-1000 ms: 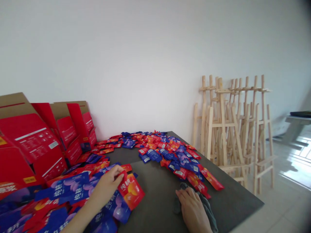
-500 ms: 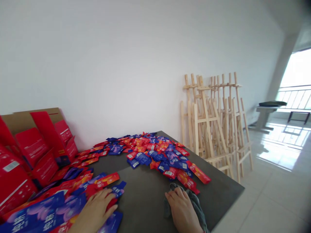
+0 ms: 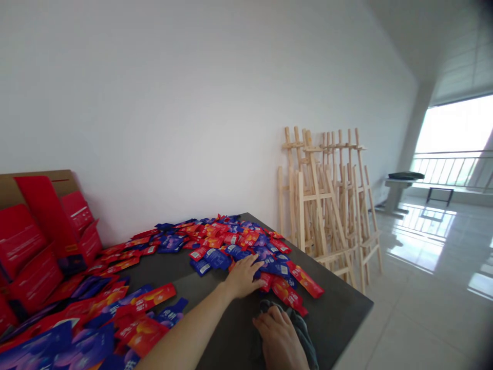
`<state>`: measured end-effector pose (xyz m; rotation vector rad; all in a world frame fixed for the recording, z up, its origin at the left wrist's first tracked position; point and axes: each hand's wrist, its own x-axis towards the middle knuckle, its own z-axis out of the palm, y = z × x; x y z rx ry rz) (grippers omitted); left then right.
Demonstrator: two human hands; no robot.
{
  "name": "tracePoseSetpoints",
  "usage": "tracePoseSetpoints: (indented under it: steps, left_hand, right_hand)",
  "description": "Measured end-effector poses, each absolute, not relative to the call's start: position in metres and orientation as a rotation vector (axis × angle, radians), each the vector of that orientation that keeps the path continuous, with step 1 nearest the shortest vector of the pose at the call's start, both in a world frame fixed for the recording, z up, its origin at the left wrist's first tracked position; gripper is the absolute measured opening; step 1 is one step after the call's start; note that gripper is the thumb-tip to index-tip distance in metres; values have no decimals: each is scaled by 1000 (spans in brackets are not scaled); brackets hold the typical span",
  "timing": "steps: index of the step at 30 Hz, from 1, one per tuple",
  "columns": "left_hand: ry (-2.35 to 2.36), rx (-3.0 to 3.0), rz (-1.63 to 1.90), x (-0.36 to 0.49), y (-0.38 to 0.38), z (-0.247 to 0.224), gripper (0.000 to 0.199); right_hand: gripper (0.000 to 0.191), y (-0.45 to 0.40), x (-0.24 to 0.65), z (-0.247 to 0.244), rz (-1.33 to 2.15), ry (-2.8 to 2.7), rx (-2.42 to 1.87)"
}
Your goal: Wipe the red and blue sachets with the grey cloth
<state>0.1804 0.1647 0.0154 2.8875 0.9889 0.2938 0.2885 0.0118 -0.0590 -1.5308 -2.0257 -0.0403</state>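
Note:
My left hand [image 3: 243, 276] reaches over the near edge of a heap of red and blue packets [image 3: 219, 236], its fingers spread over the packets. No packet is visibly gripped in it. My right hand [image 3: 279, 334] rests on a dark grey-green cloth [image 3: 302, 329], fingers bent over it against the dark table [image 3: 185, 282]. A few red packets [image 3: 304, 281] lie just beyond the cloth. More red and blue packets [image 3: 142, 334] cover the table's left side, partly hidden behind my left forearm.
Open red cartons [image 3: 33, 241] stand at the table's left, against the white wall. Several wooden easels [image 3: 319, 205] lean on the wall past the table's right edge. A pale-topped table [image 3: 396, 192] stands farther back on the shiny tiled floor [image 3: 408, 308].
My left hand has moved from the left-hand packets across to the right-hand heap. My right hand stays on the cloth. The whole view has shifted slightly to the right.

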Motion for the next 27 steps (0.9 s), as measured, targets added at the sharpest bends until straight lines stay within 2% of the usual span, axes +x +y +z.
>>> tracePoseSetpoints:
  steps: [6,16,19,22,27]
  left_hand:
    - [901,2895,222,196,161,-7,55]
    - [965,2912,258,143,112,-18,46]
    - [948,2953,295,127,104,-10,42]
    - [951,3028,344,133,106,9,27]
    - [815,3095,341,206,119,31,25]
  right_hand:
    - [30,7,291,-52,159,-2089,-1436]
    - [35,2,290,-47,191,-2219,-1284]
    - [38,-1,291,-45,181,-2278,-1242]
    - [33,-3,289,-42,132,-2349,-1252]
    - [34,-4,287,-39,115,-2368,-1234]
